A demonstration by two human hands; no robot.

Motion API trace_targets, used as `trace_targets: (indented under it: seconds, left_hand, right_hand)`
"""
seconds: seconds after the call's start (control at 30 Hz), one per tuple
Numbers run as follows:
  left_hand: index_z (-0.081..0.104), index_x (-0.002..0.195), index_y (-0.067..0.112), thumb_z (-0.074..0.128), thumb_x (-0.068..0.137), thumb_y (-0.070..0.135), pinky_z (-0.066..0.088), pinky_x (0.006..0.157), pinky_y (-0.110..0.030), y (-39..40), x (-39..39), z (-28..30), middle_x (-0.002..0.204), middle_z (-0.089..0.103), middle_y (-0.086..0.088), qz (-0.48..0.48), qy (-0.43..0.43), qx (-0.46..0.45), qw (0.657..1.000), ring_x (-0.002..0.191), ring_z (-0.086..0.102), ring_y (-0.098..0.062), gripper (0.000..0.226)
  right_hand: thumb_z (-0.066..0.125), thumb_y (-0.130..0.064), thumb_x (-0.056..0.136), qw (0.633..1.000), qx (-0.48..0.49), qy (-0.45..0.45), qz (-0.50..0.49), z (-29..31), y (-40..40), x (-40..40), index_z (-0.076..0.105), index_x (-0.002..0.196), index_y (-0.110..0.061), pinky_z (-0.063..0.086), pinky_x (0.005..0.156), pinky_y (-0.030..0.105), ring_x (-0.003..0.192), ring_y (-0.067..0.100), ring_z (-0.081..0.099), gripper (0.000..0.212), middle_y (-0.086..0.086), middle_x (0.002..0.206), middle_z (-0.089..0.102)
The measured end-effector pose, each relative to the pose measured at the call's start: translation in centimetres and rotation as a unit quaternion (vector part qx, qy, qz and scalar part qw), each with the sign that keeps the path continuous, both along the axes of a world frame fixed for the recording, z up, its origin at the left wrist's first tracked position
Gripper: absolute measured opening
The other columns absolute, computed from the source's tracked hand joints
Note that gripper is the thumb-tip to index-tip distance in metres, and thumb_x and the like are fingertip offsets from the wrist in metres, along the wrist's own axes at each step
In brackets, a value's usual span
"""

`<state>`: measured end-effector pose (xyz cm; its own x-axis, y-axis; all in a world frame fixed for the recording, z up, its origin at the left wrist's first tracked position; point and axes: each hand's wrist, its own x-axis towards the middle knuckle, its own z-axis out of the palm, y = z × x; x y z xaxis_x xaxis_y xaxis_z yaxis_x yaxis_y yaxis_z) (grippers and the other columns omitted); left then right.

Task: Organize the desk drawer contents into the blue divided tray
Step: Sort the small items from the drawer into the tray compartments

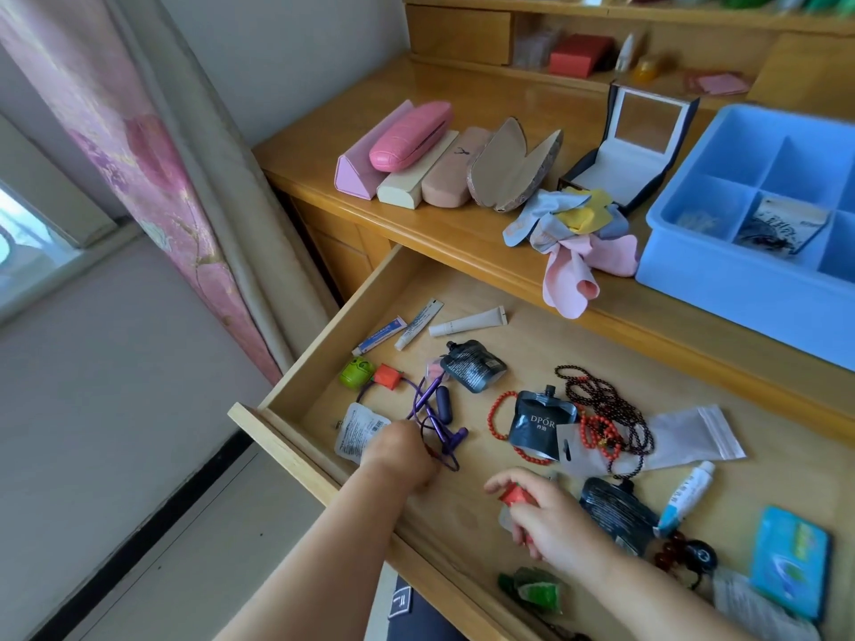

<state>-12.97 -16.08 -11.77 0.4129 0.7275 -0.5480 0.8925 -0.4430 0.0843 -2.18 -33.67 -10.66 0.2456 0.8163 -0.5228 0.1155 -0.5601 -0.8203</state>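
Wooden desk (462, 233) beside a pink floral curtain (152, 187), its drawer (462, 289) pulled open toward the viewer.

On the desktop: blue divided tray (721, 279) at the right edge, one compartment holding a small printed packet (782, 226), the one to its left something pale and indistinct. Just left of the tray, a heap of cleaning cloths (578, 233) (grey, yellow, pink), one pink cloth hanging over the desk edge. Behind the heap, an open dark box (634, 145) with a mirror in its lid. Further left, a row of glasses cases (430, 155), one lying open, a pink one on top of the others.

In the drawer: three small tubes (430, 323) near the back left; green earbud case (356, 372); purple cable (435, 423); dark spouted pouches (543, 425), one printed "DPOR"; dark and red bead strings (606, 423) tangled over a clear zip bag (694, 437); white tube with a blue end (689, 497); blue packet (791, 557) at the front right; green item (536, 592) near the front rail.

Left hand (400, 458): knuckles up, reaching down over the white barcoded packet (358, 430) and the purple cable; fingers hidden, so whether they hold anything cannot be told.

Right hand (550, 520): fingers curled, pinching a small red object (516, 495) above the drawer floor.
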Motion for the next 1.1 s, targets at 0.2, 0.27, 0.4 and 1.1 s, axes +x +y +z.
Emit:
trace_targets:
  seconds: [0.2,0.27,0.4,1.1]
  left_hand:
    - [0.051,0.103,0.021,0.046,0.08,0.012,0.044,0.061,-0.026,0.3,-1.7,1.8,0.096,0.062,0.002,-0.013,-0.005,-0.091,0.996,0.083,0.058,-0.016,0.025]
    - [0.053,0.103,0.031,0.044,0.081,0.009,0.049,0.062,-0.026,1.6,-2.3,3.4,0.086,0.066,0.006,-0.004,-0.039,-0.104,0.994,0.075,0.06,-0.012,0.033]
    - [0.059,0.086,0.023,0.043,0.092,0.022,0.04,0.053,-0.024,5.5,-1.9,4.5,0.074,0.059,0.006,0.013,-0.152,0.091,0.984,0.069,0.058,-0.016,0.017]
    - [0.064,0.076,0.009,0.045,0.097,0.022,0.029,0.037,-0.018,-2.5,3.0,6.2,0.054,0.06,-0.005,0.245,-0.427,-0.268,0.828,0.037,0.041,-0.015,0.03]
  right_hand:
    - [0.048,-0.014,0.098,0.956,-0.034,0.228,-0.181,-0.1,0.0,1.3,0.057,0.082,-0.006,0.034,0.043,0.024,0.042,0.016,0.045,0.019,0.003,0.053,0.05]
    - [0.047,-0.009,0.097,0.95,-0.036,0.245,-0.189,-0.1,0.0,1.5,0.059,0.089,-0.003,0.026,0.038,0.021,0.038,0.013,0.037,0.015,0.003,0.055,0.05]
    - [0.052,-0.037,0.092,0.949,-0.02,0.249,-0.193,0.3,-0.4,2.3,0.052,0.07,-0.008,0.019,0.035,0.021,0.035,0.011,0.025,0.036,-0.001,0.05,0.038]
    - [0.062,-0.044,0.079,0.767,0.062,0.518,-0.374,2.2,-1.7,5.5,0.073,0.091,-0.01,0.045,0.046,0.026,0.053,0.019,0.055,0.038,0.01,0.072,0.062]
